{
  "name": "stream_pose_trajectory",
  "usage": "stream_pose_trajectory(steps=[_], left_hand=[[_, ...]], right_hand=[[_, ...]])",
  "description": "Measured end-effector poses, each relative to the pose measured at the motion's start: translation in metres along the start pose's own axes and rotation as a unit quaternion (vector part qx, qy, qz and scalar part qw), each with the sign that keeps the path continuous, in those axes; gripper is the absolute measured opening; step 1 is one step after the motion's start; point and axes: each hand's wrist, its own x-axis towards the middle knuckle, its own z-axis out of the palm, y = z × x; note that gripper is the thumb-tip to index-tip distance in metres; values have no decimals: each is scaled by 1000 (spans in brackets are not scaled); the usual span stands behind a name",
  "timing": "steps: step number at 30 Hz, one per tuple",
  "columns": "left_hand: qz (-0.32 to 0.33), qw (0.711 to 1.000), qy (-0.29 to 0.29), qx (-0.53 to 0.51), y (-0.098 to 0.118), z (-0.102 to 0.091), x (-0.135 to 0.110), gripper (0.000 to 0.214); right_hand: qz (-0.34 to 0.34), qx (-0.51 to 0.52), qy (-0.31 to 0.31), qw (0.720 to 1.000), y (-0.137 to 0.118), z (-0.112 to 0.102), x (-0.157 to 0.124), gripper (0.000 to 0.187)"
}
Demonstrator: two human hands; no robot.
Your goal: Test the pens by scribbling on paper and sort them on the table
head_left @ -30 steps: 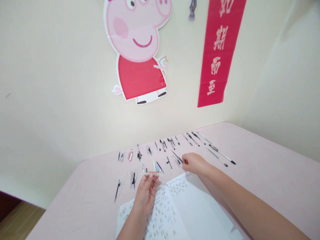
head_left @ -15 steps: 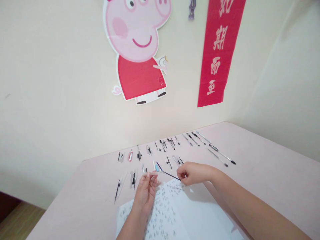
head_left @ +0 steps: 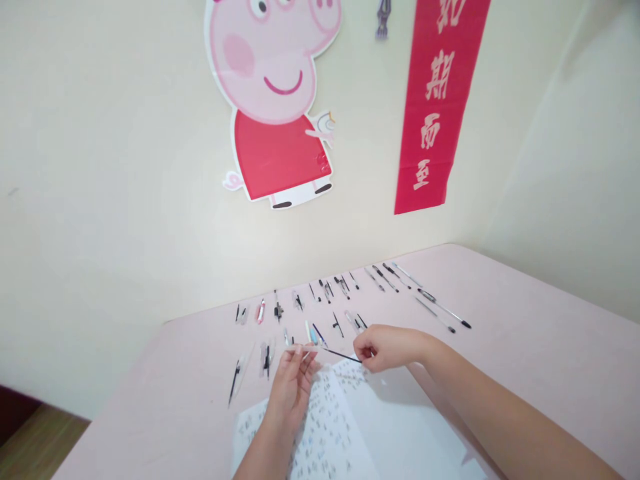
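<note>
My left hand point(head_left: 295, 383) pinches a clear pen barrel point(head_left: 309, 348) between thumb and fingers, held roughly level above the sheets. In my right hand point(head_left: 380, 348), closed fingers grip one end of a thin black pen refill point(head_left: 343, 355). The refill slants up to the left, and its pale tip is at or very close to the barrel's right end; whether it has entered cannot be made out. Below both hands lies white paper point(head_left: 405, 427), its left part point(head_left: 325, 427) covered in handwriting.
Pen parts lie in rows on the pale pink table point(head_left: 165, 400), among them a pink pen point(head_left: 261, 311), a black refill point(head_left: 234, 383) and a long pen point(head_left: 445, 309). A wall with a cartoon pig cutout point(head_left: 280, 153) and a red banner point(head_left: 433, 113) rises behind.
The refill's tip has come nearer to the barrel's right end, and the two are now almost in line. Both hands have hardly moved otherwise.
</note>
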Motion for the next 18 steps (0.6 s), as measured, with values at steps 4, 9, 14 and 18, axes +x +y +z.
stream_pose_trajectory(steps=[4,9,14,18], left_hand=[[3,1000,-9,5,0,0,1,14],[-2,1000,-2,-2,0,-1,2,14],[-7,1000,2,-13,0,-1,1,15],[-3,1000,-9,1,0,-2,1,15]], right_hand=[[12,-6,1,1000,-3,-2,-1,10],[4,4,-2,1000,2,-2,-2,10],[3,6,-6,1000,5,-2,-1,11],[9,2,-8,1000,2,-2,-1,11]])
